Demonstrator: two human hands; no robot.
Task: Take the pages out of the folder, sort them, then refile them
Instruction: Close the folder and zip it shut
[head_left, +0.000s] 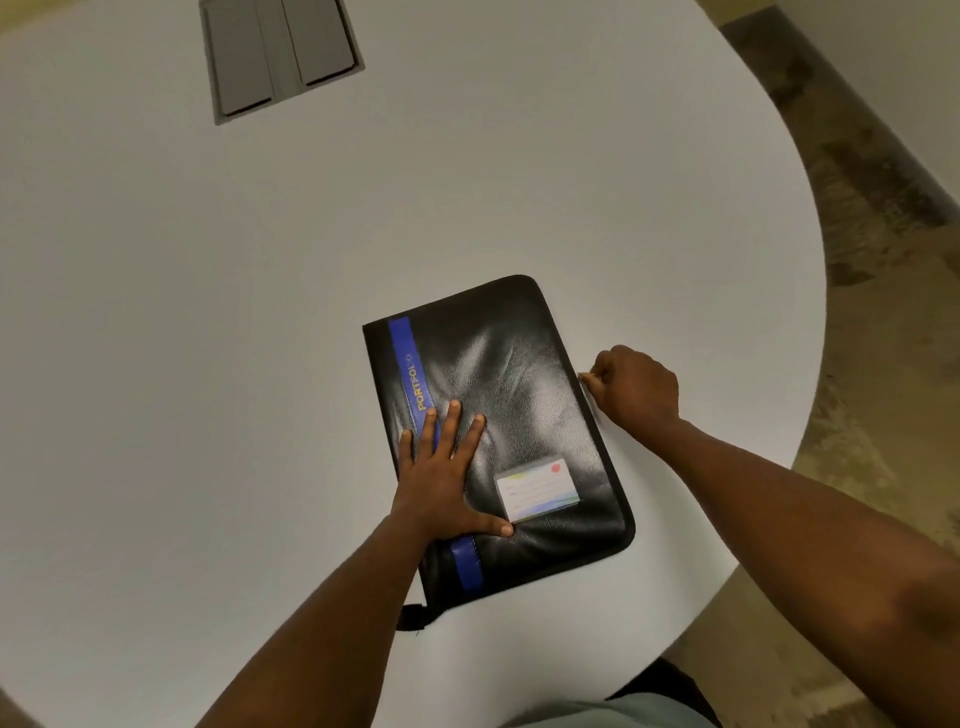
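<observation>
Folder (519, 405): closed, flat on white tabletop (260, 312); soft, slick padded cover.
My left hand (441, 478): spread, pressing cover.
My right hand (636, 387): pinching right-edge zip, probably the pull.

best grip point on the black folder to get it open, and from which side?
Judging by its pose, take the zipper pull on the folder's right long edge, coming in from the right. The right hand already pinches something small at that edge, probably the pull. The folder lies flat and closed on the white table, so keep the left hand pressing flat near the blue stripe.
</observation>
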